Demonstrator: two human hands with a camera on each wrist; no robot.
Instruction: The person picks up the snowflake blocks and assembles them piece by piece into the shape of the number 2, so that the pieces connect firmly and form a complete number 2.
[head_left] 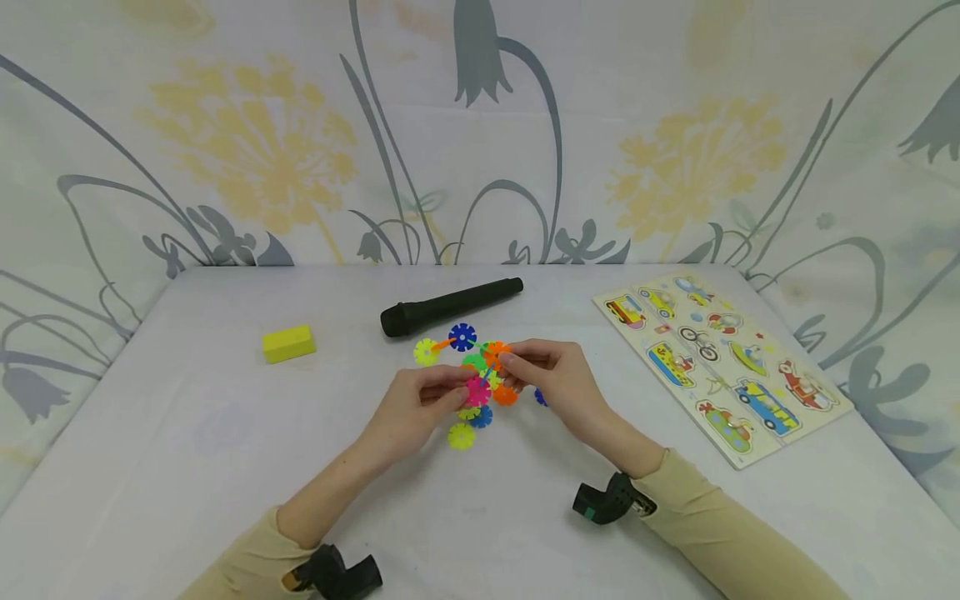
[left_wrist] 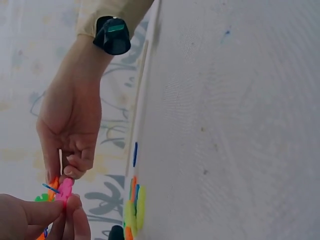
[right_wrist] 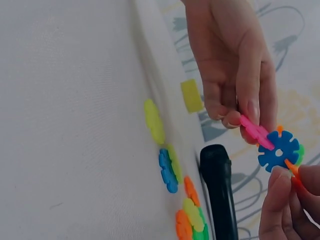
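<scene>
My left hand (head_left: 416, 408) pinches a pink notched disc (head_left: 477, 391) between thumb and fingers. Opposite it, my right hand (head_left: 562, 379) pinches an orange notched disc (head_left: 497, 354). Between the two hands a blue notched disc (right_wrist: 270, 159) is held up, with the pink one at one side and the orange one at the other, seen best in the right wrist view. Part of a green disc (right_wrist: 300, 154) shows behind the blue one; whether it is joined cannot be told. Under the hands lie loose discs, among them a yellow disc (head_left: 461, 437) and a second orange disc (head_left: 506, 395).
Behind the hands, a dark blue disc (head_left: 462, 337) lies near a yellow-green disc (head_left: 426, 352). Farther back lies a black microphone (head_left: 450, 308). A yellow block (head_left: 288, 344) sits at left, and a picture puzzle board (head_left: 720, 367) at right. Patterned cloth (head_left: 300, 125) hangs behind the table.
</scene>
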